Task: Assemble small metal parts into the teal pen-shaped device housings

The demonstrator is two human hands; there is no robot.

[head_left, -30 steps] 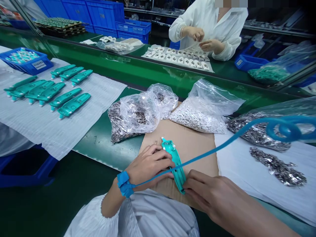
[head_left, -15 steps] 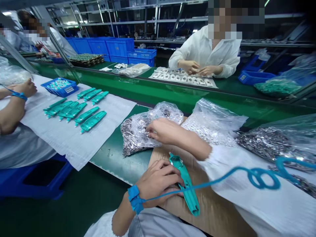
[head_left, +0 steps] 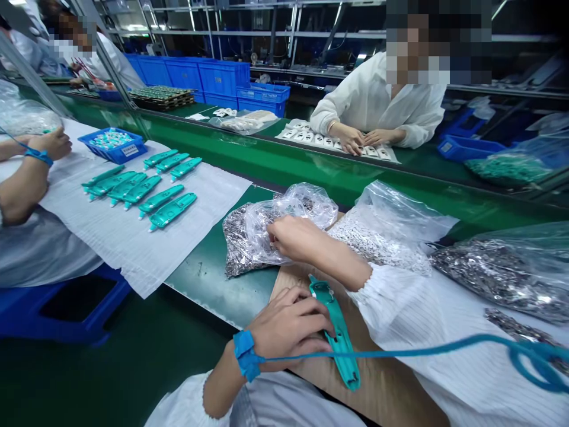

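My left hand (head_left: 291, 323), with a blue strap and cord at the wrist, rests its fingers on a long teal plastic shell (head_left: 341, 338) and steadies it. The shell lies hollow side up on a brown board (head_left: 382, 385), its small inner parts too fine to make out. At the mouth of a clear plastic bag (head_left: 237, 240) of small shiny metal parts is my right hand (head_left: 296, 237). Its fingers are curled together at the bag, and their tips are partly hidden, so what they pinch does not show.
Right of that bag lie a bag of small whitish pieces (head_left: 377, 243) and a bag of metal parts (head_left: 502, 273). Several teal shells (head_left: 173, 210) and a blue tray (head_left: 120, 155) sit on white sheeting beside a co-worker's hands (head_left: 48, 145). Across the green bench another person handles white pieces.
My right hand stays at the bag, its fingers more curled inward. My left hand keeps the shell in place. The blue cord has swung lower, and the view has shifted slightly.
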